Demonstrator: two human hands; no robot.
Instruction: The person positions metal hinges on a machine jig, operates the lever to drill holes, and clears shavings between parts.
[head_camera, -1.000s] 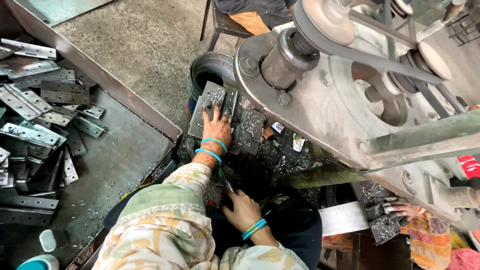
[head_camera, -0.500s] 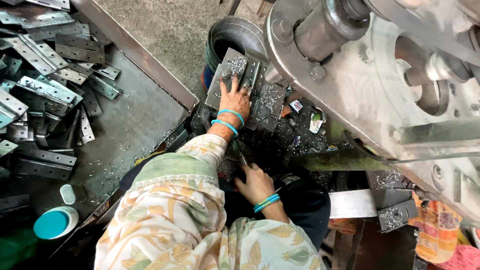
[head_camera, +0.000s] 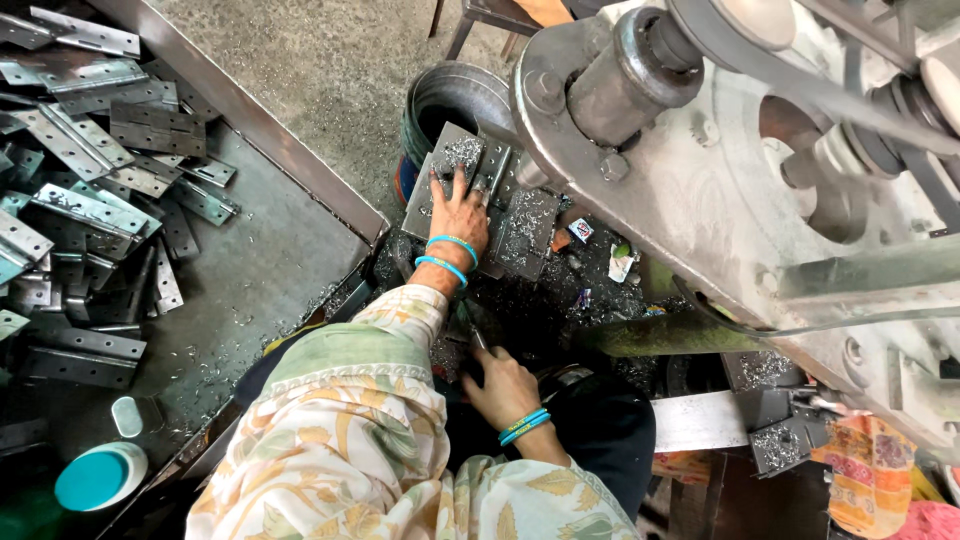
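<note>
Left hand (head_camera: 462, 212) flat, fingers spread, pressing on hinge plate (head_camera: 450, 165) under it, beside the bucket (head_camera: 440, 100). Right hand (head_camera: 505, 385) lower down, grip curled around a dark tool (head_camera: 478, 345); closure unclear.

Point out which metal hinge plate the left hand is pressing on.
The left hand rests on the shaving-covered hinge plate beside the round metal bucket; the other plates lie untouched in the tray at left.
</note>
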